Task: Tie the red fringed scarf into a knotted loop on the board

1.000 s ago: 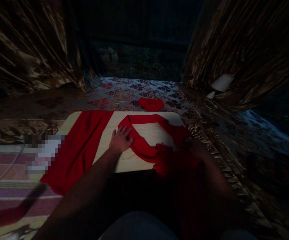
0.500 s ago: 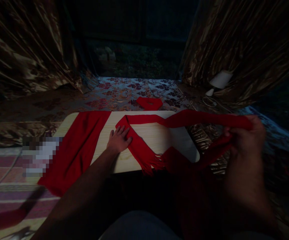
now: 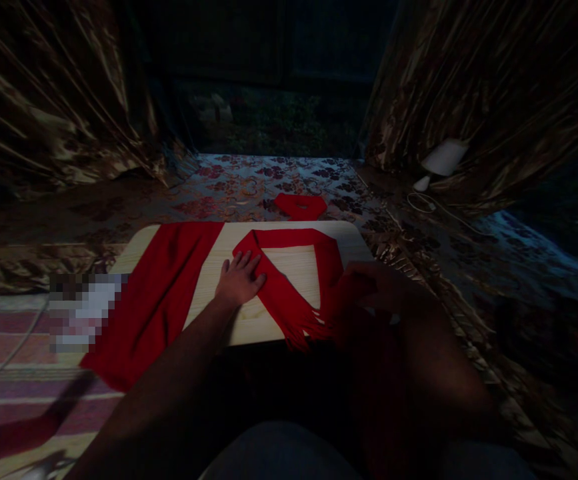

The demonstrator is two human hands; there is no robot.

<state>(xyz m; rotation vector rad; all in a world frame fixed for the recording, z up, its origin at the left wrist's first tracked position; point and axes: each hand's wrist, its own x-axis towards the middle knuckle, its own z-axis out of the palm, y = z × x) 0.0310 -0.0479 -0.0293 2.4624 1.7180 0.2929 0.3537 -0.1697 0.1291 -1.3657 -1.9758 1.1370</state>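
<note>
A red fringed scarf (image 3: 283, 238) lies in an angular loop on a pale wooden board (image 3: 293, 263). My left hand (image 3: 240, 279) rests with fingers spread on the scarf's left corner, pressing it flat. At the board's right side my right hand (image 3: 376, 283) holds the scarf, its fingers closed on the cloth in deep shadow. The scarf's fringe lies at the near edge, and more of the cloth hangs below, barely visible. Another wide red cloth (image 3: 161, 287) drapes slantwise over the board's left part.
Beyond the board a small folded red piece (image 3: 299, 205) lies on a patterned cover (image 3: 249, 180). A white lamp (image 3: 445, 157) with a cord stands at the back right. Curtains hang on both sides. A striped cloth (image 3: 13, 360) spreads at the left, with a blurred-out patch beside it.
My right hand has moved left and toward me, from beyond the board's right side. The raised scarf length now lies bent down along the board's right part. My left hand stays put.
</note>
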